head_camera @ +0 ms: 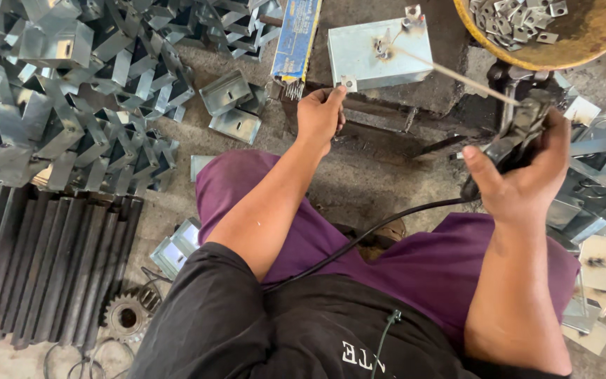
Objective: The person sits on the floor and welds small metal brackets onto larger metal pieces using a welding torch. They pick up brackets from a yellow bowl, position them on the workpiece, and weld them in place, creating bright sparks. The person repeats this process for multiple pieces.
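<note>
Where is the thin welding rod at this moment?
In the head view, upper right: the welding rod runs from the electrode holder in the right hand to the metal box, under the yellow bowl.

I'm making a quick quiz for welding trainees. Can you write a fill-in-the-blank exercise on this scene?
1. The right hand grips an electrode holder with a thin ____ clamped in it.
2. The left hand holds a small tab against a metal ____.
3. The person's trousers are ____.

Missing words: rod; box; purple
</note>
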